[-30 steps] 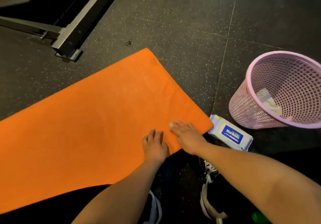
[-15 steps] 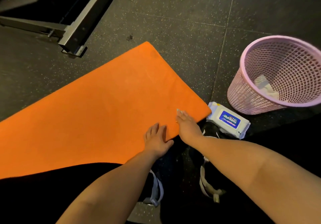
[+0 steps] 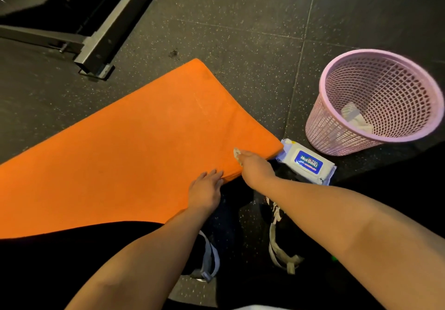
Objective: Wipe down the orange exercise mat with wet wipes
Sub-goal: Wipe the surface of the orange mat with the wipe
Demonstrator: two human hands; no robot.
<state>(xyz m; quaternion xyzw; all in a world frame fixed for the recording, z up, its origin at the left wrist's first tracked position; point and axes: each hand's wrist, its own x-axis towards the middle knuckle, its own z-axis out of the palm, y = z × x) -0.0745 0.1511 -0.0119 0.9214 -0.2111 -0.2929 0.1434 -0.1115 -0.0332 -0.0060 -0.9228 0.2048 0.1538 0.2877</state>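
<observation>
Near corner of orange mat (image 3: 134, 146): right hand (image 3: 255, 169), fingers flat, presses a wet wipe (image 3: 237, 153) down; left hand (image 3: 206, 189) rests open on the edge (probably steadying). Risk: the unpinched wipe slips free, or the corner buckles.

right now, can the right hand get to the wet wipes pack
Probably yes: the right hand presses a wipe on the mat corner, and the wet wipes pack lies right beside it, nothing between.

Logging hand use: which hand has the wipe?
The right hand: white wipe shows at its fingertips on the orange mat, near the wipe pack. The left hand rests bare on the mat's edge.
</observation>
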